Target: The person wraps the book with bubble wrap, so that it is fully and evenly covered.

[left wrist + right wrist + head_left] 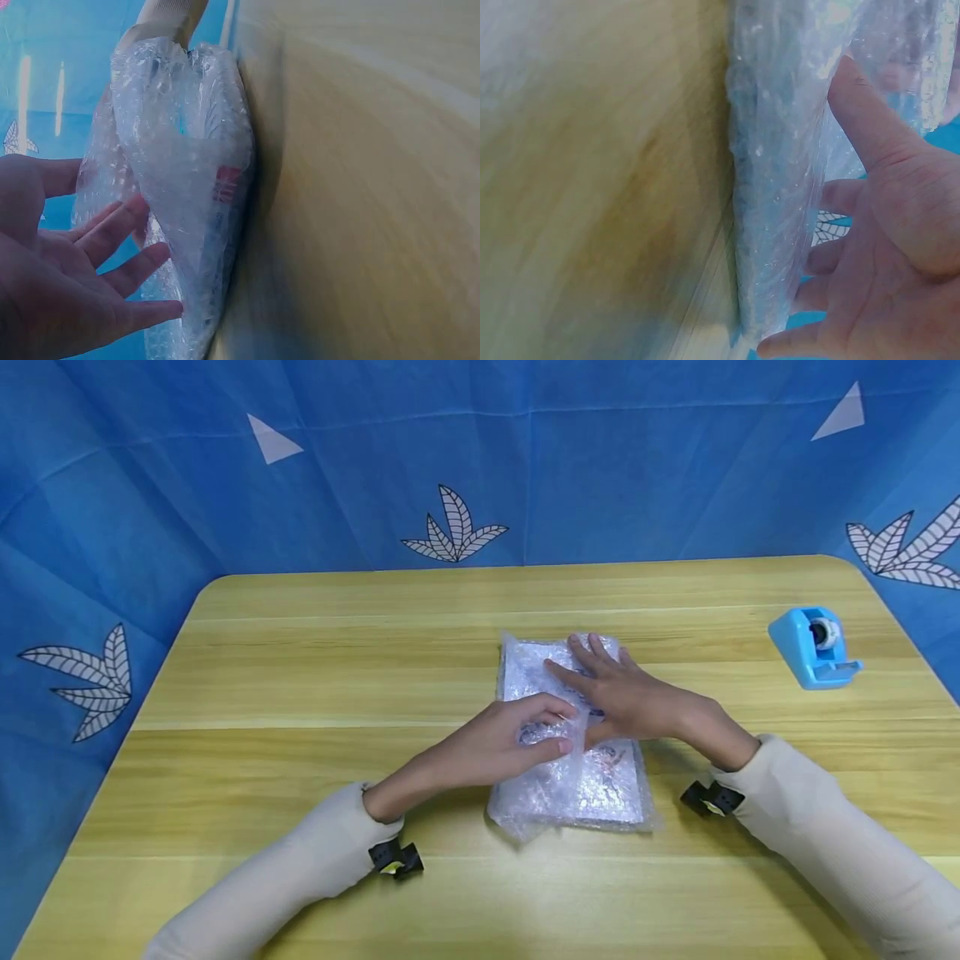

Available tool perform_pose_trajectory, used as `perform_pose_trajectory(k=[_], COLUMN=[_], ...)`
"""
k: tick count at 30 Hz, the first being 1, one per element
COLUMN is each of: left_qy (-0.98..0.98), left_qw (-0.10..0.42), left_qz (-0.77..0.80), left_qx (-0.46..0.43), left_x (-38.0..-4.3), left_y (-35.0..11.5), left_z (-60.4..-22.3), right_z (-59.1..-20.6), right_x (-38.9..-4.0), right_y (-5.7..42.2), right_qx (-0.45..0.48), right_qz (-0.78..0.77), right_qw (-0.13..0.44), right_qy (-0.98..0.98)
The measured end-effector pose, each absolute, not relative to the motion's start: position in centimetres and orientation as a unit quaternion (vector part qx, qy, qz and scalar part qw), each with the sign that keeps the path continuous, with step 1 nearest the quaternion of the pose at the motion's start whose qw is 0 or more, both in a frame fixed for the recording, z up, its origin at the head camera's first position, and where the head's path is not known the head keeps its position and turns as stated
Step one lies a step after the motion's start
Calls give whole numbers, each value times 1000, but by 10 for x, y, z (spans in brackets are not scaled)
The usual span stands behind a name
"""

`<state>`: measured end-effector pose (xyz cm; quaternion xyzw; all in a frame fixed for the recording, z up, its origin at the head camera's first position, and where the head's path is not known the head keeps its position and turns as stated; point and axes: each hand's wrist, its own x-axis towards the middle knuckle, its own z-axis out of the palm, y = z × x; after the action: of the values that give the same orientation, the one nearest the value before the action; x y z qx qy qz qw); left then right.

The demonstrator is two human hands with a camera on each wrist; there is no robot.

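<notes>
Two-handed work on bubble wrap (525, 793), seen from where I stand: the wrap lies around a flat rectangular item (611, 789) near the mid. of the wood-grain table (300, 677), w/ faint reddish print showing thru; what the item is, can't tell. The L hand (487, 747) pinches the wrap's loose edge btwn thumb & fingers, prob. to control the flap where it crosses the item. The R hand (633, 700) grips nothing; it rests spread on the upper R part, apparently to hold the layers flat & stop them sliding. The blue tape dispenser (797, 647), w/ its roll (825, 633), stands well apart, far R, presumably so the hands have room. Pose: both forearms, in pale sleeves (292, 860), come in from the near corners & converge over the wrap; L palm faces inward, thumb below fingers; R fingers fan toward the far edge, thumb angled in near the flap, approx. opp. the L fingertips (564, 710).
</notes>
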<state>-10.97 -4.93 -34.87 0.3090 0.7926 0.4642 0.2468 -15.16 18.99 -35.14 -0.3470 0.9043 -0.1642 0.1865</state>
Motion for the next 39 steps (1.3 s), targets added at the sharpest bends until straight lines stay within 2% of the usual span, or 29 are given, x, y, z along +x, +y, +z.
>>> perform_pose_trajectory(k=[5, 9, 13, 18, 21, 26, 32, 39], left_qy=[791, 777, 797, 863, 888, 896, 877, 876], left_qw=[263, 264, 213, 135, 120, 133, 184, 211], left_qz=[450, 468, 456, 338, 266, 185, 190, 178], left_qx=[322, 328, 334, 349, 356, 382, 401, 395], left_x=[-113, -118, -122, -122, -123, -126, -133, -135], left_y=[-50, -53, -54, -50, -46, -43, -44, -42], left_z=[-350, -351, -357, -361, -360, -355, -350, -347], right_z=[-353, -352, -351, -352, -353, -353, -349, -340], right_x=[-152, -152, -152, -151, -151, -151, -153, -165], right_y=[190, 190, 191, 191, 190, 191, 194, 214], right_qx=[-348, -338, -337, -338, -337, -340, -342, -343], right_qz=[-157, -168, -176, -164, -157, -158, -188, -312], right_qw=[177, 193, 202, 197, 192, 193, 213, 282], right_qy=[907, 906, 903, 906, 908, 907, 896, 840])
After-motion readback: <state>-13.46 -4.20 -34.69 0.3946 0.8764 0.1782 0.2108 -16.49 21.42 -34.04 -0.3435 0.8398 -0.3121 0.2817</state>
